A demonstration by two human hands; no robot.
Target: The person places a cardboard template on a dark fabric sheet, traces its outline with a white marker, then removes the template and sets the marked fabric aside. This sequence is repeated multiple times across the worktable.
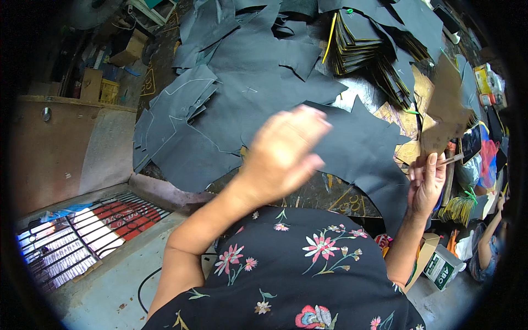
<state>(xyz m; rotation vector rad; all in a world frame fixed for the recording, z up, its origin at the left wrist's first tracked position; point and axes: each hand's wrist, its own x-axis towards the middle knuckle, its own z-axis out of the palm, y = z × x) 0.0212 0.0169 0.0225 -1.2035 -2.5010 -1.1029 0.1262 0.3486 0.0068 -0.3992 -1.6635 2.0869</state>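
Observation:
My right hand (427,186) grips a brown cardboard template (443,102) by its lower end. A slim, light-coloured stick (454,159), perhaps a marking pen, pokes out from between its fingers. My left hand (289,149) hovers, slightly motion-blurred, over a large dark grey leather-like sheet (352,144). Its fingers are stretched out and the thumb stands apart, with nothing visible in it. On the left, other dark pieces (184,129) carry white outline marks. More dark sheets (253,66) spread across the table beyond my hands.
Stacks of yellow-edged dark pieces (357,49) lie at the far right. Plastic bags (487,159) and small goods crowd the right edge. A white tub (443,268) stands on the floor at lower right, near another person's arm (488,242). A barred grille (93,236) is at left.

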